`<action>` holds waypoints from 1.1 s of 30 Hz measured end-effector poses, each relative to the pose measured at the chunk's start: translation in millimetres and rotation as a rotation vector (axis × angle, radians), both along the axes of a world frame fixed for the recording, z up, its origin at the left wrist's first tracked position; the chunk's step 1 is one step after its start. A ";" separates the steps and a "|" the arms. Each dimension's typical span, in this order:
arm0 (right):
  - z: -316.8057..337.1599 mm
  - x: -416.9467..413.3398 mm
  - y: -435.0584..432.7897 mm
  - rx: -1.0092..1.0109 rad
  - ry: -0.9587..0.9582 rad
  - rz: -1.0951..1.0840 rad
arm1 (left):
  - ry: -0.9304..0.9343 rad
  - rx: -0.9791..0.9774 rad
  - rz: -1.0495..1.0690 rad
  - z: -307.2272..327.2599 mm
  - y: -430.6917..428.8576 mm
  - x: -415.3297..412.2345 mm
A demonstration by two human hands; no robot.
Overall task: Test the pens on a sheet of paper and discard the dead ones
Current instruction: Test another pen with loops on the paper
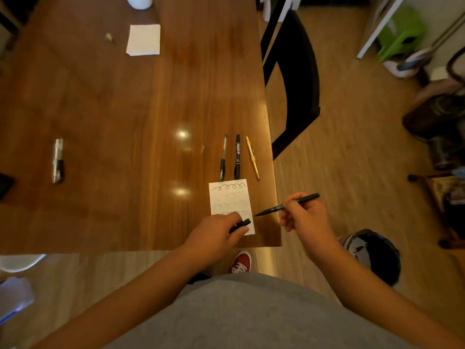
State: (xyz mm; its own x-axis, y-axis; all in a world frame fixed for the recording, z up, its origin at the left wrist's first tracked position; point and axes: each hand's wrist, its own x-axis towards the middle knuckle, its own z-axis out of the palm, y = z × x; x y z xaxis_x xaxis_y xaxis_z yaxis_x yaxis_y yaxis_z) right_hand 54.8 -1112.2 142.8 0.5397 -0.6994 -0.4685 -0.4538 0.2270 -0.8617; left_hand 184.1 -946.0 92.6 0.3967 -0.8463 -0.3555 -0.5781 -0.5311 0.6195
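Observation:
A white sheet of paper (pixel 230 197) with rows of looped scribbles lies near the table's front right corner. My right hand (pixel 305 217) holds an uncapped black pen (pixel 289 204), its tip pointing left just off the paper's right edge. My left hand (pixel 216 235) rests on the paper's lower part and grips a black pen cap (pixel 242 224). Beyond the paper lie three pens side by side: a grey-black pen (pixel 223 158), a black marker (pixel 237 156) and a yellow pen (pixel 252 157).
On the wooden table (pixel 125 122) a clear pen with a black grip (pixel 57 161) lies far left. A white pad (pixel 144 39) and a small gold object (pixel 109 37) sit at the back. A black chair (pixel 294 79) stands beside the table's right edge.

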 end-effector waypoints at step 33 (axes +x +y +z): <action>4.4 61.2 19.6 0.119 -0.109 0.159 | 0.325 -0.174 0.159 38.3 -4.1 32.9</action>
